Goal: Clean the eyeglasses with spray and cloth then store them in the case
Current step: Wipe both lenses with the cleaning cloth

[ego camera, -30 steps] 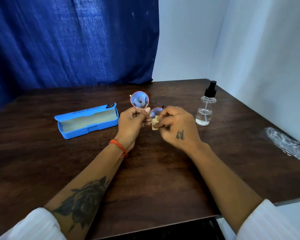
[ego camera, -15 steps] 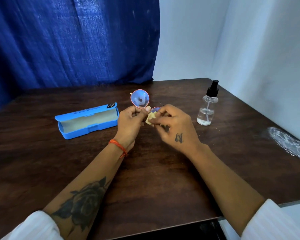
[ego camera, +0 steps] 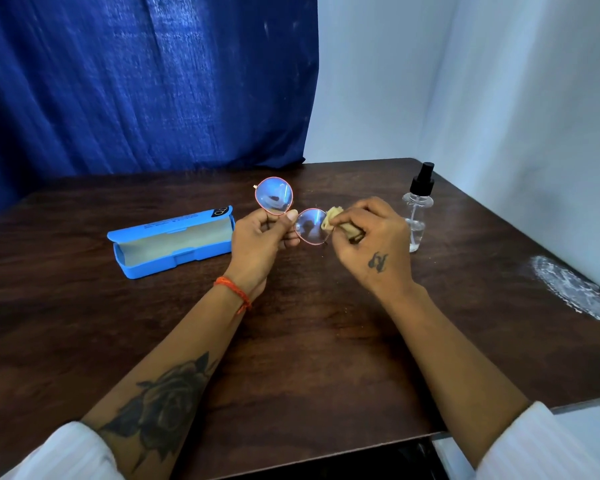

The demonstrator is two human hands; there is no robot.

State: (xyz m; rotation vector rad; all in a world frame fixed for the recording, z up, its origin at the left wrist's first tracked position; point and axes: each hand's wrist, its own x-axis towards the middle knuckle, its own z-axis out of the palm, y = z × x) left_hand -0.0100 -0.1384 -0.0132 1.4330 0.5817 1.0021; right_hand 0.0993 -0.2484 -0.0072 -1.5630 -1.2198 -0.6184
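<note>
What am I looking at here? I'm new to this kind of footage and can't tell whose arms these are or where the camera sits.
There is no machine: a person wears a camera on the head, looking forward and down, so the two arms are their own. The left hand pinches the eyeglasses near the bridge between the two lenses. The right hand holds a small yellowish cloth against the edge of one lens. On the dark wooden table lie an open blue case to the left and a clear spray bottle with a black top to the right, standing upright. A blue curtain hangs behind.
</note>
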